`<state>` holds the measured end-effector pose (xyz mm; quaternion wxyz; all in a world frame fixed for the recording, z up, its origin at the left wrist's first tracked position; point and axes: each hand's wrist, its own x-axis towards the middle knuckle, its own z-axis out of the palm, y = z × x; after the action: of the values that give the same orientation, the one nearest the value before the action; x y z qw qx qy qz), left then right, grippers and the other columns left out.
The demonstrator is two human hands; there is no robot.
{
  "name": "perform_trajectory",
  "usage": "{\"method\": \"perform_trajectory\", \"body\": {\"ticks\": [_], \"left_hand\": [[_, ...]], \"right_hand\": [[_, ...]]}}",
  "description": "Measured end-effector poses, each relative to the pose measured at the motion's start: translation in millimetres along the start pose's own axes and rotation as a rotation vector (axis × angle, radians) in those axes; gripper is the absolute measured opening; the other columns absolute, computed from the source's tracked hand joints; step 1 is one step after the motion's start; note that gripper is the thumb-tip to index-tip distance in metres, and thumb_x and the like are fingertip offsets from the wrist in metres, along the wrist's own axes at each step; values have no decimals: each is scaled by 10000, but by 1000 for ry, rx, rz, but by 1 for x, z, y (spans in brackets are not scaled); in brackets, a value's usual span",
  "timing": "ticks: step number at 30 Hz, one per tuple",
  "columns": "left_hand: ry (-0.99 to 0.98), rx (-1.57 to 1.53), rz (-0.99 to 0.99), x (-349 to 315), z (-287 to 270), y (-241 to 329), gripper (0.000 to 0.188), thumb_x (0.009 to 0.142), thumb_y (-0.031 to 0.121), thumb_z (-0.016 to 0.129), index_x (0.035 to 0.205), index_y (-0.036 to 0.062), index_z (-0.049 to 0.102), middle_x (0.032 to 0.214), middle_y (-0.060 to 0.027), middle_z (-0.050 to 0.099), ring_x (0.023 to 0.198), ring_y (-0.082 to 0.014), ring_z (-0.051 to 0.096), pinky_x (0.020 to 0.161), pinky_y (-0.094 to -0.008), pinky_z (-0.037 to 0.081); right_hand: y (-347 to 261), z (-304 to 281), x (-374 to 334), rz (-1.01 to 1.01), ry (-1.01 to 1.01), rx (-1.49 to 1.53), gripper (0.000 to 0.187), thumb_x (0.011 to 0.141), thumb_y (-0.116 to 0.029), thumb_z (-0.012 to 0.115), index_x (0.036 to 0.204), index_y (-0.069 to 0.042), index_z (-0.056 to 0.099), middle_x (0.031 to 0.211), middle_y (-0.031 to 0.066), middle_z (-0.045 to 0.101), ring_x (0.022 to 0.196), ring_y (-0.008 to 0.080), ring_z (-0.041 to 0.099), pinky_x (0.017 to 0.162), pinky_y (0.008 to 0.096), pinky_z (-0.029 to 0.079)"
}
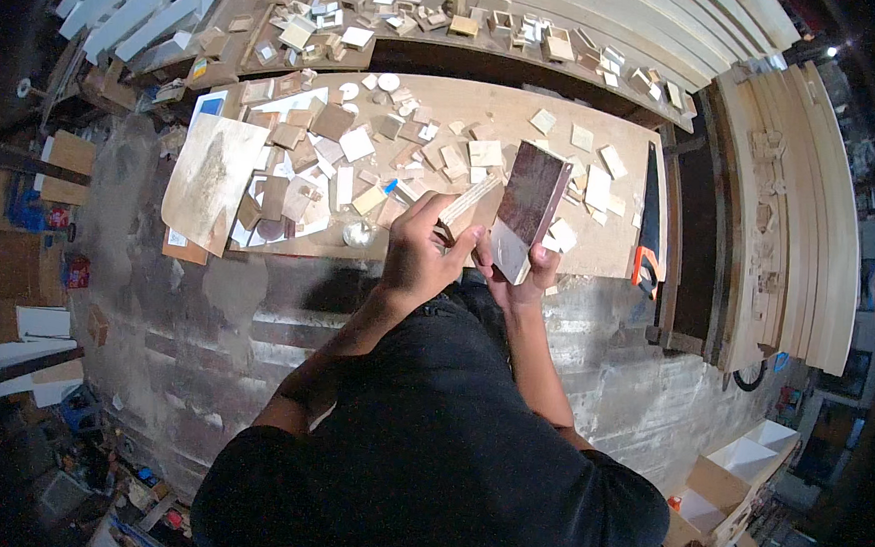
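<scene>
My left hand [419, 247] is closed on a light plywood piece [470, 201] whose layered edge faces up, held above the near side of the work table. Beside it, my right hand [519, 282] grips the lower end of a dark brown rectangular board [535, 184], which stands tilted and shows a paler lower part. The two pieces are close together; whether they touch I cannot tell. Beyond them, several small wood offcuts [485, 153] lie scattered over the table [448, 96]. A small blue object [391, 185] lies just past my left hand.
A thin wooden sheet [213, 182] overhangs the table's left end. At the right end lies a handsaw with an orange handle [646, 266]. More small blocks cover a shelf [320, 58] behind. Long boards [812, 216] are stacked at the right; open boxes [719, 501] stand lower right.
</scene>
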<state>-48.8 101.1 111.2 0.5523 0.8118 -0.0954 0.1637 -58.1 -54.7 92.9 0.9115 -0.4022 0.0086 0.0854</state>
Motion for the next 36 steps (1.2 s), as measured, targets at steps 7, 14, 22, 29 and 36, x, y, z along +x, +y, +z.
{"method": "perform_trajectory", "body": {"ticks": [7, 14, 22, 29, 36], "left_hand": [[159, 116, 139, 14, -37, 8, 263, 721, -22, 794, 972, -29, 718, 908, -119, 661, 802, -227, 669, 701, -304, 517], [85, 137, 240, 15, -50, 3, 356, 652, -20, 799, 1000, 5, 728, 829, -105, 604, 777, -270, 598, 671, -342, 484], [72, 116, 191, 13, -56, 3, 289, 678, -47, 739, 964, -6, 724, 832, -121, 606, 780, -274, 613, 689, -337, 489], [143, 129, 170, 11, -60, 7, 291, 669, -28, 778, 953, 9, 728, 800, -110, 594, 766, -275, 597, 683, -355, 487], [121, 95, 100, -3, -67, 4, 298, 726, 17, 806, 1015, 2, 734, 831, -106, 628, 794, -240, 625, 707, -329, 496]], "right_hand": [[-20, -7, 12, -299, 16, -695, 779, 733, -289, 730, 1374, 65, 465, 1157, 161, 642, 939, 213, 626, 843, 332, 484], [-40, 24, 8, -130, -25, -1074, 804, 712, -204, 754, 1367, 156, 458, 1163, 241, 675, 1057, 238, 655, 969, 354, 481], [-29, 47, -8, -140, -79, -950, 760, 709, -127, 727, 1384, 119, 480, 1289, 197, 611, 1218, 179, 544, 1066, 312, 379], [-24, 25, 5, -155, -118, -1077, 707, 760, -184, 716, 1377, 88, 505, 1070, 129, 669, 933, 128, 585, 836, 292, 477], [-23, -32, 22, 86, 62, -1088, 540, 846, -180, 641, 1344, 20, 586, 702, -40, 550, 560, 32, 430, 492, 219, 345]]}}
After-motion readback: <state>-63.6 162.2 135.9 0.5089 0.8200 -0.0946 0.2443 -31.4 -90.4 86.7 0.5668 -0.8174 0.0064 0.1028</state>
